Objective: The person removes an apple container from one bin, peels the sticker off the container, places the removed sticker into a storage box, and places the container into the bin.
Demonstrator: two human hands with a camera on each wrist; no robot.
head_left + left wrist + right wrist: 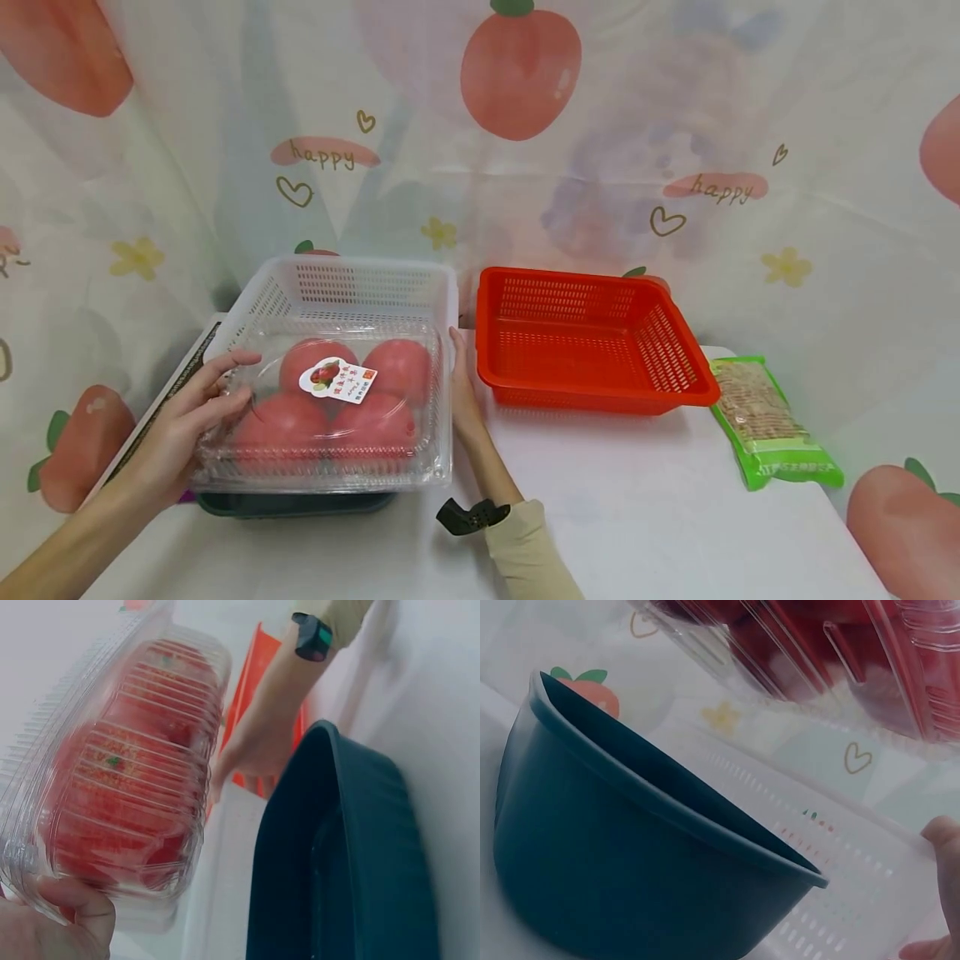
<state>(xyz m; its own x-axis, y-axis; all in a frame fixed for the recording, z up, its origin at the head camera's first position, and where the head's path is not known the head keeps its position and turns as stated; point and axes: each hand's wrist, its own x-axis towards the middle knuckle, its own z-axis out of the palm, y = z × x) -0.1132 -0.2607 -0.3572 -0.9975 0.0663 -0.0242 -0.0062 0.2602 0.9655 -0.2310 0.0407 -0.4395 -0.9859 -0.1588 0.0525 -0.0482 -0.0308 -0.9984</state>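
Observation:
My left hand [180,417] holds a clear plastic box [262,333] by its left edge; in the left wrist view the thumb [82,904] presses on the rim. Inside sit several large red fruits [401,371] under a white printed label [337,381]. The box is up in the air, in front of and over part of a white slotted basket [375,283]. My right hand [467,400] lies along the basket's right side, with the thumb at its rim; most of its fingers are hidden. Below the box stands a dark green basin [382,847].
A red slotted basket [592,400] stands right of the white one. Farther right lies a green-edged packet [772,417] with brownish contents. A printed curtain [525,200] hangs behind the white table [637,508]. A dark-edged flat item [198,350] lies along the left.

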